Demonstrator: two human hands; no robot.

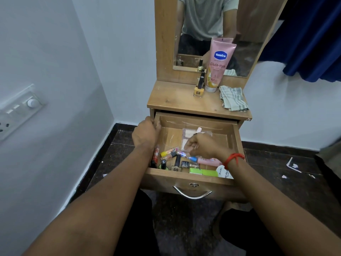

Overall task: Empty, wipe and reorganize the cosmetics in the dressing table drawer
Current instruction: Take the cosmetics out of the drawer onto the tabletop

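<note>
The wooden drawer [238, 137] of the dressing table stands pulled out. Several small cosmetics lie along its front: lipsticks, nail polish bottles [185, 164], a green box [203, 171] and a white bottle [224, 172]. My left hand [145, 133] grips the drawer's left wall. My right hand [203, 145] is inside the drawer, fingers curled round a small pale pink tube [199, 129] that sticks up behind the knuckles. A clear plastic packet [186, 135] lies beneath that hand. On the tabletop stand a pink Vaseline tube [218, 65] and a yellow nail polish bottle [199, 89].
A folded striped cloth [233, 98] lies on the tabletop's right side. A mirror [208, 30] rises behind. A white wall with a switch panel [20, 108] is to the left, a blue curtain [313, 43] to the right. Paper scraps [293, 164] litter the dark floor.
</note>
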